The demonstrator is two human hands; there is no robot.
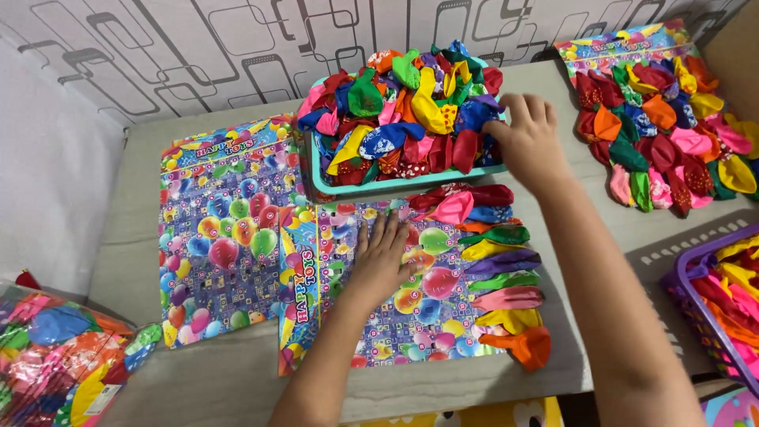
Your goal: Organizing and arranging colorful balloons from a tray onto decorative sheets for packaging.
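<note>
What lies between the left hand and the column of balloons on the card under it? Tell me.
In the head view, only bare printed card separates the left hand, flat on it, from the column of balloons along its right edge.

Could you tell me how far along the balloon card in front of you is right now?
One column of balloons lines the right edge of the printed card, and a fully covered card lies at far right. The left hand presses the card flat; the right hand reaches into the teal basket of loose balloons. Most of this card is bare, and another bare card waits at left.
</note>
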